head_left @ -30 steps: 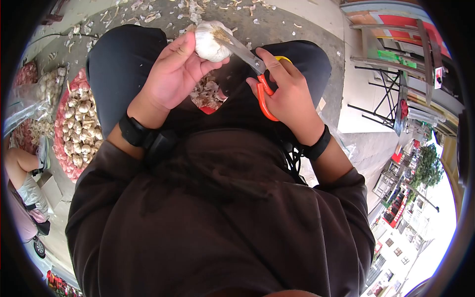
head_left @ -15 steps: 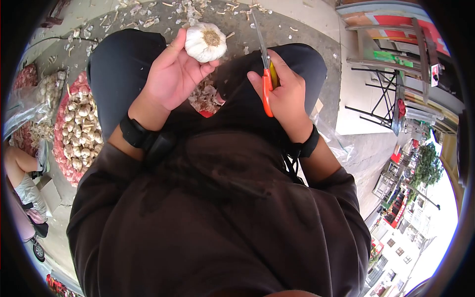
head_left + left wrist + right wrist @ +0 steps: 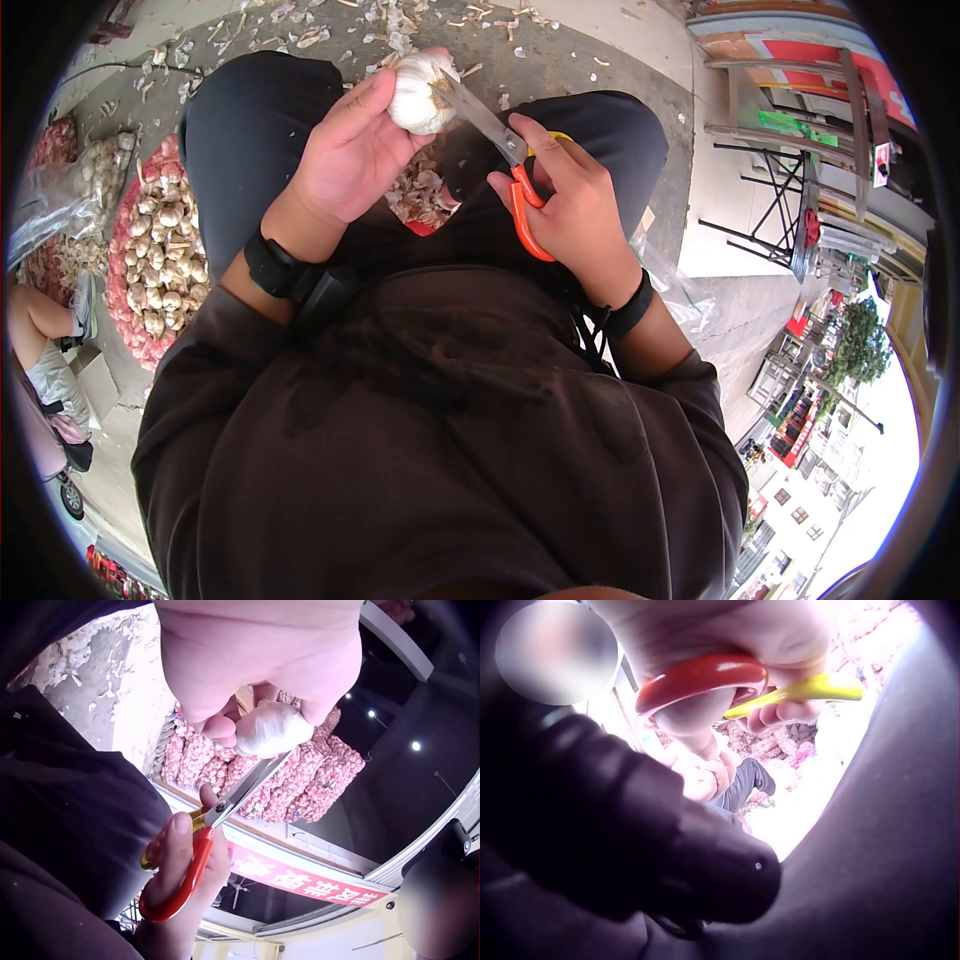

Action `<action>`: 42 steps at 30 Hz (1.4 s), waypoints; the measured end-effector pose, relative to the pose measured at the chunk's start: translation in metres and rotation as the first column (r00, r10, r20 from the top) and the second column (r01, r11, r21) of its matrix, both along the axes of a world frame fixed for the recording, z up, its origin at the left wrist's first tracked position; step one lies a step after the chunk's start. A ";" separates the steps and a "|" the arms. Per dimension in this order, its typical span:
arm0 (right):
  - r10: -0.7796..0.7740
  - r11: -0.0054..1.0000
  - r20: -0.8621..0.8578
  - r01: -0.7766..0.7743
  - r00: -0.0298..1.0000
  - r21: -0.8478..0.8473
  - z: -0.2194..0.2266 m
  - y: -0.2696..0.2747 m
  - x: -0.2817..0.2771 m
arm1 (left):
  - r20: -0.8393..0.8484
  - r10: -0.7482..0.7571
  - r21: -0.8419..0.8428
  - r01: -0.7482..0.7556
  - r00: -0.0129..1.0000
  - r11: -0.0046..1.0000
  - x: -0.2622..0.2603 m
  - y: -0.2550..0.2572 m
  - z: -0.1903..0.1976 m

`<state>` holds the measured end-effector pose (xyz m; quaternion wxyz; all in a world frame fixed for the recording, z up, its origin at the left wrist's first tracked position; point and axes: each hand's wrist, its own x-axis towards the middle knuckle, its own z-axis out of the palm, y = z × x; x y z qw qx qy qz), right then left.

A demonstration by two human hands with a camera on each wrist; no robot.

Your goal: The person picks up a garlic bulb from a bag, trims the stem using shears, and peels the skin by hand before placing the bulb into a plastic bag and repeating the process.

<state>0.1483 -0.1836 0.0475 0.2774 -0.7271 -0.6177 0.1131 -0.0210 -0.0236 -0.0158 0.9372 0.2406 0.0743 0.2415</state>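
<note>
My left hand grips a white garlic bulb between thumb and fingers, with its root side turned toward the right. In my right hand is a pair of scissors with red and yellow handles, fingers and thumb through the loops. The blades reach the brown root patch of the bulb. In the left wrist view the scissors' blades meet the edge of the bulb. The right wrist view shows the red loop and the yellow handle in the right hand; the blades are hidden there.
Between the knees sits a red-edged container of garlic skins. At the left stands a red net sack of garlic bulbs, with another person's leg nearby. Skins and trimmings litter the floor ahead. A folding rack stands at the right.
Half a second ago the scissors were upright and apart from the bulb; now they tilt left with their blades at its root. The left hand has turned the bulb's root side to the right.
</note>
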 end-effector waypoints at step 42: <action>-0.440 0.887 -0.143 0.454 0.887 0.084 0.013 -0.009 0.046 | 0.054 -0.162 -0.096 0.166 0.985 0.981 0.000 0.004 -0.005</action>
